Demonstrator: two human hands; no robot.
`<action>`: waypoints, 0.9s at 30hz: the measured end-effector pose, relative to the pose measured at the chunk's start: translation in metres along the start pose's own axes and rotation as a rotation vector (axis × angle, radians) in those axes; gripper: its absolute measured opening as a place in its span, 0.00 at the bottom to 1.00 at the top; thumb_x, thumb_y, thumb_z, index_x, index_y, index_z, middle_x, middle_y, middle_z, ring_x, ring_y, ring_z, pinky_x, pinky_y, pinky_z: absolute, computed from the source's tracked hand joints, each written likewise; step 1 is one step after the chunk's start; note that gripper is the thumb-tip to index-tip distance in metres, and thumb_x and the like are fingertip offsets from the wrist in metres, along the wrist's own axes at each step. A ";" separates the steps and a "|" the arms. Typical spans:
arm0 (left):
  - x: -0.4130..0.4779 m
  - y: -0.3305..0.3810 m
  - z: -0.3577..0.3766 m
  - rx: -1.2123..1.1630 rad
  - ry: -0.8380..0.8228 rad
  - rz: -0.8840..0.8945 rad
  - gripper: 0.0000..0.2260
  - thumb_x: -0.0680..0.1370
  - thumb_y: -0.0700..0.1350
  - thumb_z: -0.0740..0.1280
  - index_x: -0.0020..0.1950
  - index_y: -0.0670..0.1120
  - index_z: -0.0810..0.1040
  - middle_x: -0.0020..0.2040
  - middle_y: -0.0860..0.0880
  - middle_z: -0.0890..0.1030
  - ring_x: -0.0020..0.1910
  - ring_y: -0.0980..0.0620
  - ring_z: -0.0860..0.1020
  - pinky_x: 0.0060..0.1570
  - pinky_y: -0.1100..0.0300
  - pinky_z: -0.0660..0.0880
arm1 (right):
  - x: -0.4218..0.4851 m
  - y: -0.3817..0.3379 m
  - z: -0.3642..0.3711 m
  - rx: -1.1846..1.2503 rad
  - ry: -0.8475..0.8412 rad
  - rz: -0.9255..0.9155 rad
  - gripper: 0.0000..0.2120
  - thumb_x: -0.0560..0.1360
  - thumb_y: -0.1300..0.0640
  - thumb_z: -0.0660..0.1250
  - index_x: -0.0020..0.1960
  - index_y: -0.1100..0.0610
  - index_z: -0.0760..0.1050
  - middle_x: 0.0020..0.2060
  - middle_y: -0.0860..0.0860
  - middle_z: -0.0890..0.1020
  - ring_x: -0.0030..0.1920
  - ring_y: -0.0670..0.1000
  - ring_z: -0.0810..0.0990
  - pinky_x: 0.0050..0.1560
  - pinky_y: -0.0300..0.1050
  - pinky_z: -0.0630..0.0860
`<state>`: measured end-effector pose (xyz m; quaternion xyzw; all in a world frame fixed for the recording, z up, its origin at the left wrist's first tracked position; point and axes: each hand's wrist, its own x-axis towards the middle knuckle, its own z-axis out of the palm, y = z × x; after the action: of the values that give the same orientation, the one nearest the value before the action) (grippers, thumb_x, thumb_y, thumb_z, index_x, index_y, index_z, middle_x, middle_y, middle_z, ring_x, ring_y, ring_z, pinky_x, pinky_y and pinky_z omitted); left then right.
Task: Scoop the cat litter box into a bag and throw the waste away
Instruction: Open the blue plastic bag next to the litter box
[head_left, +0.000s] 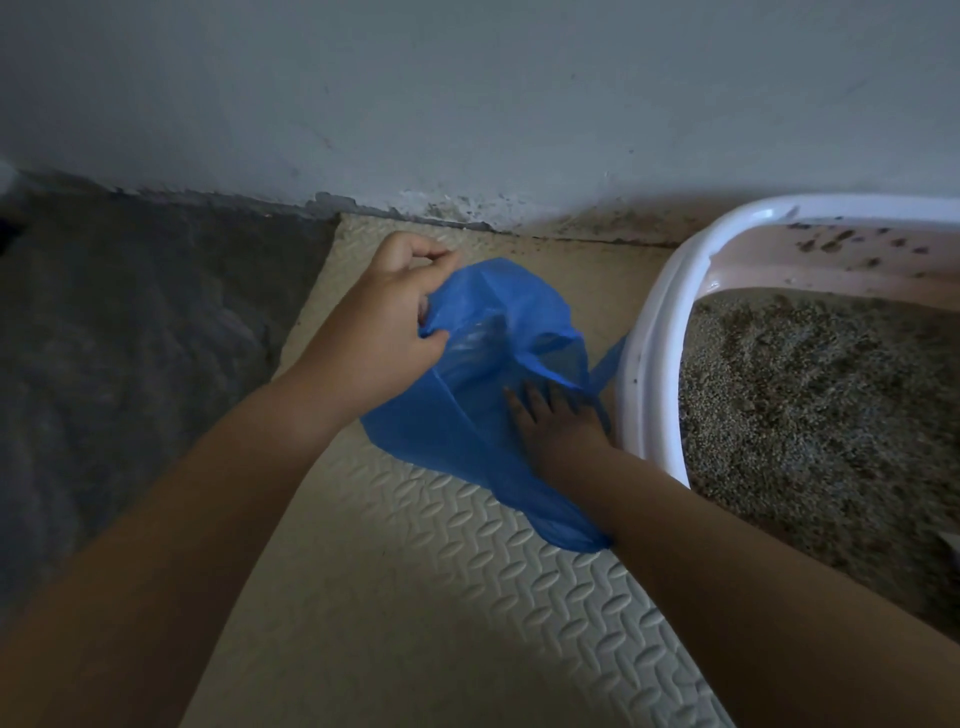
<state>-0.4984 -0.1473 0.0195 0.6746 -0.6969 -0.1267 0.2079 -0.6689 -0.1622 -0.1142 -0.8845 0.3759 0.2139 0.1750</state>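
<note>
Dim light, floor level, against a pale grey painted wall (467, 93) with a chipped, dirty base. Thin blue plastic bag (498, 312) held low over a cream foam mat with an embossed leaf pattern (467, 597), just beside the litter box. Left hand (384, 322) grips the bag's upper edge, fingers curled, film bunched between thumb and fingers. Right hand (556, 431) is pushed into the bag's mouth, fingers straight and spread, showing dark through the translucent film; it holds nothing, and the bag drapes over the wrist. One loop handle of the bag trails toward the box. White plastic litter box with a rounded rim and pinkish inner wall (649, 332) sits at right, filled with grey-brown granular litter (810, 395); specks of litter stick to the inner wall. Dark grey rough surface (130, 338) lies left of the mat.
</note>
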 end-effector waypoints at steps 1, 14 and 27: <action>-0.001 -0.001 -0.003 0.038 -0.032 0.002 0.28 0.70 0.31 0.68 0.70 0.43 0.71 0.62 0.52 0.67 0.40 0.54 0.74 0.48 0.66 0.73 | -0.001 0.000 -0.001 -0.006 0.005 0.001 0.40 0.79 0.44 0.57 0.77 0.56 0.34 0.77 0.56 0.43 0.77 0.60 0.47 0.73 0.60 0.50; -0.015 0.016 0.010 0.018 -0.093 -0.015 0.23 0.75 0.41 0.69 0.69 0.47 0.72 0.62 0.55 0.67 0.38 0.57 0.72 0.46 0.64 0.71 | -0.006 0.001 -0.018 0.005 0.043 0.013 0.42 0.77 0.38 0.57 0.78 0.57 0.38 0.78 0.56 0.44 0.77 0.58 0.43 0.74 0.58 0.45; -0.024 0.051 0.028 0.244 -0.050 0.153 0.24 0.75 0.46 0.68 0.70 0.46 0.70 0.62 0.48 0.73 0.59 0.48 0.73 0.57 0.55 0.70 | -0.120 0.075 -0.047 -0.176 0.349 -0.219 0.27 0.70 0.47 0.72 0.63 0.61 0.75 0.63 0.60 0.77 0.65 0.60 0.75 0.64 0.54 0.70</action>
<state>-0.5567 -0.1232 0.0149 0.6364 -0.7614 -0.0417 0.1159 -0.7881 -0.1626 -0.0238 -0.9555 0.2820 0.0694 0.0515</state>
